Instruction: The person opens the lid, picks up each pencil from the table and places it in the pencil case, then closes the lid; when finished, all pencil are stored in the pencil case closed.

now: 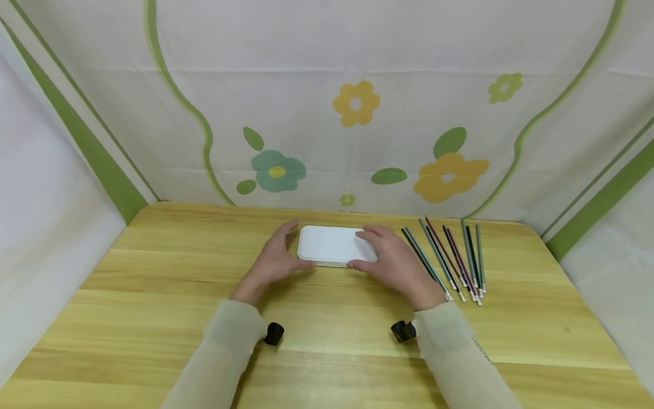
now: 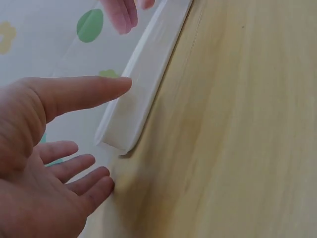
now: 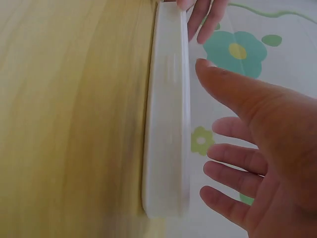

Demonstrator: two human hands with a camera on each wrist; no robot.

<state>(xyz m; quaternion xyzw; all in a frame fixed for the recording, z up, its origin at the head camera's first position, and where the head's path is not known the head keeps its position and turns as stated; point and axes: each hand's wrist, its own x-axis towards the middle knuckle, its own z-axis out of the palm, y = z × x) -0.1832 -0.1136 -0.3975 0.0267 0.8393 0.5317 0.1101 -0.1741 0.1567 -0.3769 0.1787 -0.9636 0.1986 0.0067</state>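
White box (image 1: 327, 243) lies flat on table (image 1: 332, 346)

Left hand (image 1: 274, 258) and right hand (image 1: 398, 262) flank its ends, thumbs and fingers wide apart; contact is unclear. Pencils (image 1: 450, 258) lie loosely beside the right hand.

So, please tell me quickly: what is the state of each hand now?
Left hand: open, at the left end of the white case, not gripping it.
Right hand: open, at the right end, not gripping it.
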